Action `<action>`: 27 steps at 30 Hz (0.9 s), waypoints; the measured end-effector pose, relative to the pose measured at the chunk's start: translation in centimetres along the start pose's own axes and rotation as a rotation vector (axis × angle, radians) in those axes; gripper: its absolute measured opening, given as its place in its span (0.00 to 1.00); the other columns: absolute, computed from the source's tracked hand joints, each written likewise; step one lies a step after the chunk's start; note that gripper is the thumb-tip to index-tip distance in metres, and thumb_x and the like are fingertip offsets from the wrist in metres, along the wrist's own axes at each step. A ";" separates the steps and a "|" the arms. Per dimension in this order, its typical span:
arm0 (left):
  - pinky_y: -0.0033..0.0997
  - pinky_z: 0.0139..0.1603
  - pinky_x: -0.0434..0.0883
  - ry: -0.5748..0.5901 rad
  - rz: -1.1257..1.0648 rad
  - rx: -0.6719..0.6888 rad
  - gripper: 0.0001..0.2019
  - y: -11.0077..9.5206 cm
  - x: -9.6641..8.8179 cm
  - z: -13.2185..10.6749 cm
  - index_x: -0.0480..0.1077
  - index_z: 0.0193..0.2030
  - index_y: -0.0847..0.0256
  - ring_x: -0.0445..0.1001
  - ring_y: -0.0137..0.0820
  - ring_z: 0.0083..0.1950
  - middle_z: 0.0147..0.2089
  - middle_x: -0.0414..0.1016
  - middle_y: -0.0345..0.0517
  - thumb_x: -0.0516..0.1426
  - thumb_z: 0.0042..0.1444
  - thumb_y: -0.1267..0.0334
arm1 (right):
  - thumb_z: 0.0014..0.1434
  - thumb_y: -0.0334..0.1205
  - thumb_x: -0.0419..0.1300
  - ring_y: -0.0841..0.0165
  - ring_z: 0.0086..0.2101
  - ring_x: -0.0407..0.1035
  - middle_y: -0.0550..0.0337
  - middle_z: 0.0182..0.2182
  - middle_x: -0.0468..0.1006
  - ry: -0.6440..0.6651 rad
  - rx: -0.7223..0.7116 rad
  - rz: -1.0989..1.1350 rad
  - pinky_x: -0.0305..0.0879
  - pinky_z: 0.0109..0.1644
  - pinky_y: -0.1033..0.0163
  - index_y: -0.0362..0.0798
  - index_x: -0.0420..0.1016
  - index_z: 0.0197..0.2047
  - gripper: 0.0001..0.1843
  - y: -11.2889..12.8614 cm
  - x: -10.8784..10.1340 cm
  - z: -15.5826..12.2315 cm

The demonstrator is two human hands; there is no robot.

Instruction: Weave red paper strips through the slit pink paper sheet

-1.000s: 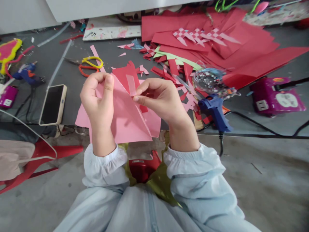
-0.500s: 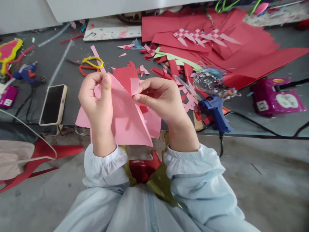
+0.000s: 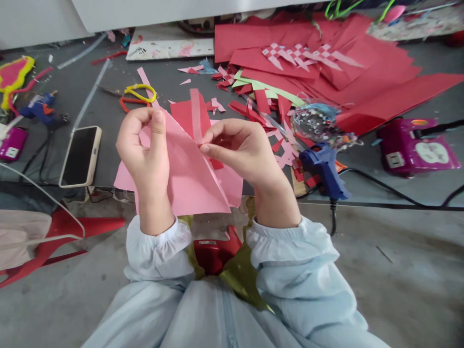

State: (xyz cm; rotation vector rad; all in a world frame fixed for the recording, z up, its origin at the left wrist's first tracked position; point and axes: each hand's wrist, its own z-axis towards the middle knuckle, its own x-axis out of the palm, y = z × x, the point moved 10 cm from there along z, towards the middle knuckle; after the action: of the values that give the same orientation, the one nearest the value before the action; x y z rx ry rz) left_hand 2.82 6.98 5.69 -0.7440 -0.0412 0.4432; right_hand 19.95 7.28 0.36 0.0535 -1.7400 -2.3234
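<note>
Pink sheet (image 3: 190,181) partly behind left hand (image 3: 144,145)

Over the table's (image 3: 110,145) near edge, between left hand (image 3: 143,142) and right hand (image 3: 242,150): sheet of paper (image 3: 188,179), with strip (image 3: 195,113) at the right fingertips. Behind the left hand, scissors (image 3: 126,90); to the left, phone (image 3: 80,157) by the near edge; farther left, glue gun (image 3: 39,109). Behind the right hand, scraps (image 3: 261,100), then paper stack (image 3: 384,92) toward the far edge, cut-outs (image 3: 297,50) on top, board (image 3: 170,46) to its left. Right of the right hand, second glue gun (image 3: 326,170) at the near edge, beads (image 3: 315,122) just behind, box (image 3: 416,147) farther right. Below the near edge, stool (image 3: 217,251).
</note>
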 end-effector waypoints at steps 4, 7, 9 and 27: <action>0.42 0.44 0.71 0.009 0.015 -0.047 0.16 0.3 -0.1 0.0 0.72 0.33 0.57 0.75 0.33 0.39 0.32 0.72 0.40 0.61 0.62 0.47 | 0.54 0.45 0.70 0.77 0.28 0.68 0.63 0.30 0.75 0.000 -0.061 -0.016 0.68 0.29 0.69 0.47 0.76 0.32 0.11 0.4 0.0 0.1; 0.49 0.45 0.72 0.010 0.033 -0.088 0.14 0.5 -0.2 0.0 0.72 0.34 0.54 0.77 0.39 0.43 0.33 0.74 0.40 0.61 0.62 0.48 | 0.53 0.45 0.71 0.77 0.29 0.69 0.63 0.30 0.76 -0.013 -0.097 -0.008 0.69 0.32 0.68 0.47 0.77 0.33 0.12 0.7 -0.2 0.0; 0.52 0.45 0.72 0.001 0.037 -0.097 0.14 0.4 -0.4 0.1 0.72 0.33 0.53 0.78 0.42 0.46 0.33 0.75 0.40 0.61 0.61 0.47 | 0.52 0.46 0.72 0.77 0.29 0.69 0.63 0.31 0.76 -0.025 -0.086 0.007 0.70 0.32 0.68 0.47 0.78 0.34 0.13 0.5 -0.3 -0.1; 0.39 0.44 0.72 -0.015 0.043 -0.035 0.18 0.9 -0.3 -0.1 0.73 0.34 0.56 0.74 0.31 0.38 0.33 0.72 0.38 0.59 0.62 0.43 | 0.48 0.47 0.74 0.80 0.23 0.64 0.65 0.26 0.76 -0.058 -0.019 0.034 0.61 0.25 0.69 0.46 0.78 0.29 0.14 -0.5 -0.4 0.2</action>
State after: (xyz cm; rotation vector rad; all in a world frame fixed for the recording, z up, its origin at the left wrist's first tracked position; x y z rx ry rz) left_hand 2.22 7.41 5.09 -0.7770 -0.0474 0.4902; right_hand 20.18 7.70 -0.13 -0.0468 -1.7317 -2.3384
